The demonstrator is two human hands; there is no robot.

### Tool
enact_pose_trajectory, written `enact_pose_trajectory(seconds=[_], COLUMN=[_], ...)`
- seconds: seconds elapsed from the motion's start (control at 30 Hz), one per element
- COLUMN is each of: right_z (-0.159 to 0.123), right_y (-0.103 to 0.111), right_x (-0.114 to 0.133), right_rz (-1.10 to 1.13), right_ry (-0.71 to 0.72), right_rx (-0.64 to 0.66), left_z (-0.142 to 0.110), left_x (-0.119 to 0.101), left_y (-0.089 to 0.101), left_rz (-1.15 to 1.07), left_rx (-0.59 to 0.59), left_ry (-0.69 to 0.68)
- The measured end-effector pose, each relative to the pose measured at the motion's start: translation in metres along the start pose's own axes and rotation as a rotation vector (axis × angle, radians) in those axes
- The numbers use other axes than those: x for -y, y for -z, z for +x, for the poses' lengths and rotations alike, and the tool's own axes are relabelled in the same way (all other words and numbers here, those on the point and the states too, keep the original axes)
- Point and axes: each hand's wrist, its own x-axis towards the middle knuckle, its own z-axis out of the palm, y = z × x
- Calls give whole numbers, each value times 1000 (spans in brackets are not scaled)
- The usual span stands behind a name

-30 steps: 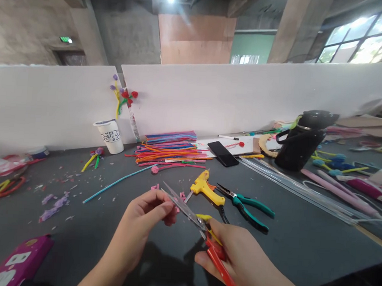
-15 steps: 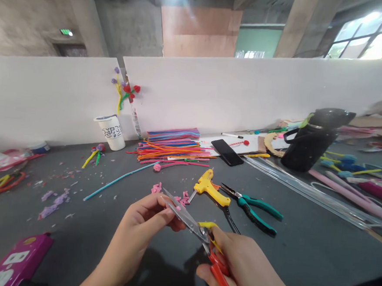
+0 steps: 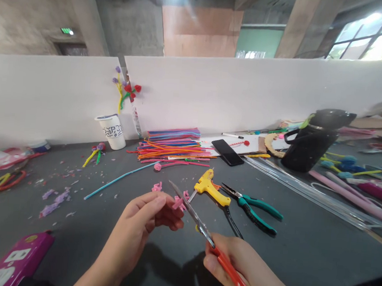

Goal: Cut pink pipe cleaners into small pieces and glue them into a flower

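Note:
My left hand [image 3: 146, 222] is pinched around a small pink pipe-cleaner piece [image 3: 177, 203] held above the dark table. In my right hand [image 3: 238, 264] are red-handled scissors [image 3: 201, 224], fingers wrapped round the handles. The blades look closed and point up-left, their tip just past the pink piece. More pink scraps [image 3: 157, 187] lie on the table behind my fingers.
A yellow glue gun [image 3: 211, 191] and green-handled pliers [image 3: 255, 208] lie just beyond my hands. Further back are a stack of coloured pipe cleaners [image 3: 172, 148], a black phone [image 3: 227, 152], a white cup [image 3: 112, 131], a black jug [image 3: 310, 140] and white divider boards [image 3: 246, 94]. A magenta power strip [image 3: 16, 259] sits front left.
The scissor blades, open around the pink piece before, have come together. My right hand has slid a little down the handles and my left hand has stayed in place.

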Motion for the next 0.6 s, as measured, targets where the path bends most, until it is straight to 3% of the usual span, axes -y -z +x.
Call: enact_pose_trajectory(seconds=[0.27,0.6], right_z=[1,-2], right_y=[1,0], right_x=[-3,16], right_rz=[-65,-88], right_ry=[20,7], right_rx=[18,-17], left_z=[1,0], left_x=[-2,-4], left_y=[-7,-4], left_rz=[132,178], left_rx=[-44,-53], left_ry=[39,8])
